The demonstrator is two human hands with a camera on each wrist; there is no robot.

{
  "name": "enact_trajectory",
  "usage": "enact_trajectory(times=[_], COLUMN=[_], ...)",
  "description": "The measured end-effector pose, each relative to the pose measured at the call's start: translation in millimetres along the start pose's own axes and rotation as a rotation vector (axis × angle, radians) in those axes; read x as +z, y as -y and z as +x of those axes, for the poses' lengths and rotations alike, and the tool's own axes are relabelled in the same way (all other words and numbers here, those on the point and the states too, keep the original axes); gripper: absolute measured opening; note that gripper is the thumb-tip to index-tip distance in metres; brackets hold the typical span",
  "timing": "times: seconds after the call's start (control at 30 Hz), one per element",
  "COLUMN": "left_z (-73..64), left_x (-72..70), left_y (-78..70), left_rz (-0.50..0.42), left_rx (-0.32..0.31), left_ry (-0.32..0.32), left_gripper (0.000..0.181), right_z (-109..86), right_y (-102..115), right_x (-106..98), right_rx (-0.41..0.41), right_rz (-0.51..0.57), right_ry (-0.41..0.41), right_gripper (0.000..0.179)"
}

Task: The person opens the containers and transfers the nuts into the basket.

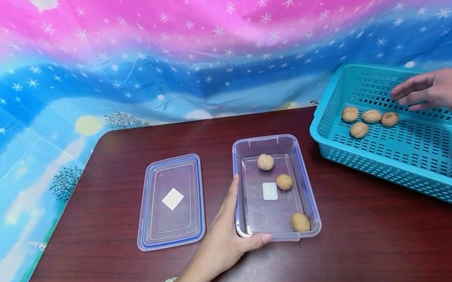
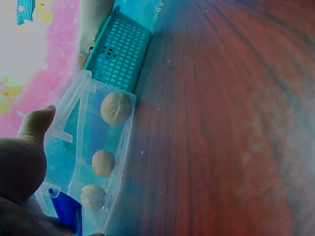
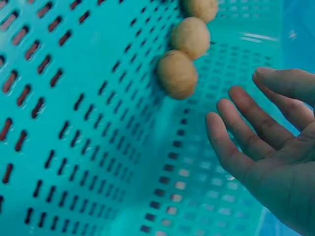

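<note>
A clear plastic container (image 1: 257, 215) holds three walnuts: one walnut (image 1: 265, 162) near the far end, a second (image 1: 284, 182) around the middle, a third (image 1: 300, 222) in the near right corner. My left hand (image 1: 224, 237) grips its near left corner, thumb along the front rim and fingers against the left side. On the right, my right hand (image 1: 443, 91) hovers over a turquoise basket (image 1: 407, 155) with its fingers spread and holding nothing. Several walnuts lie clustered in the basket, the nearest to that hand being a walnut (image 3: 177, 74) just beyond its fingertips in the right wrist view.
A clear lid (image 1: 158, 222) with a blue seal and a white diamond sticker lies flat left of the container. The dark red wooden table (image 1: 111, 261) ends at a patterned cloth (image 1: 200, 48) hanging behind it. The basket's perforated wall stands right of the container.
</note>
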State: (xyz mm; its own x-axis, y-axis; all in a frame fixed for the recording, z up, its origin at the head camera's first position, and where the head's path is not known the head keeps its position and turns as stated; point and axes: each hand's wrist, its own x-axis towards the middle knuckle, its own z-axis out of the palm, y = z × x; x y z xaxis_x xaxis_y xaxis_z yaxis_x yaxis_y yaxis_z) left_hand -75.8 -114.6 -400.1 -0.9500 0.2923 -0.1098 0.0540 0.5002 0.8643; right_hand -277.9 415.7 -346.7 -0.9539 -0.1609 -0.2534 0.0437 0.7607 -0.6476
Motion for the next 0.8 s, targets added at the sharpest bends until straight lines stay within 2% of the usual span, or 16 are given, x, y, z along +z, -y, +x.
enact_trajectory(times=[0.13,0.3,0.53,0.8], left_z=[-0.5,-0.4,-0.6,-0.5], left_x=[-0.6,-0.3,-0.6,0.0], left_y=[-0.8,-0.9,-1.3,-0.1], left_rz=[0.004,0.002,0.001,-0.012], left_rx=[0.0,0.001,-0.001,0.008], left_ry=[-0.002,-0.001,0.001,0.0], left_gripper=[0.13,0.13,0.13,0.13], right_z=[-6.4,-19.2,-37.9,-58.1], right_y=[14.4,35.7,59.9,96.9], right_x=[-3.2,-3.2,-1.4,11.3], right_rx=[-0.03,-0.061,-0.173,-0.253], right_rz=[-0.013,-0.067,-0.062,-0.034], right_ry=[-0.017,-0.088,-0.17,-0.207], right_gripper=[0.056,0.057,0.055,0.05])
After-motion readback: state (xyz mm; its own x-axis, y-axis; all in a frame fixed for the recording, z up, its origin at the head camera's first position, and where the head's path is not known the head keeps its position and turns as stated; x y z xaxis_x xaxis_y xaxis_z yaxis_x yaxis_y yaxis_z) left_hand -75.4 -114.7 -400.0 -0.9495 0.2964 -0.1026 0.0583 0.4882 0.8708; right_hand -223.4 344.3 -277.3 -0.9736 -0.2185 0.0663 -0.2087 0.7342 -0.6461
